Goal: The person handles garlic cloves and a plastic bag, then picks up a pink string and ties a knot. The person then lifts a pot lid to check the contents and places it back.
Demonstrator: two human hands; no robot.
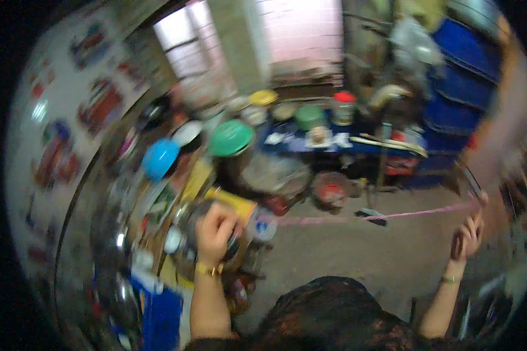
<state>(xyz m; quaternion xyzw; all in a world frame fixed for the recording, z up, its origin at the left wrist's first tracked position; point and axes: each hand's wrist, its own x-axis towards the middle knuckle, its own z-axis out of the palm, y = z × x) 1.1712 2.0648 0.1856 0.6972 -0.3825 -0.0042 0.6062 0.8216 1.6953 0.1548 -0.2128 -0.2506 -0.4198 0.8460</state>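
Note:
A pink strand (421,212), like yarn or ribbon, stretches across the front of me between my raised hands. My left hand (217,228), with a gold-coloured watch or bracelet at the wrist, is closed in a fist around one end; the strand's last stretch there is blurred. The other end runs to the fingertips of my right hand (467,234), held higher and far out to the right. A thin dark curved object (470,179) rises at those fingertips, and a dark oval shape (456,245) lies against the palm; blur hides what they are.
Left of me, a cluttered counter holds a blue bowl (160,159) and a green bowl (232,137). A blue-covered table (285,142) carries a red-lidded jar (344,109). Beneath stands a tub with red contents (330,191). A broom-like head (371,218) is on the floor (347,250).

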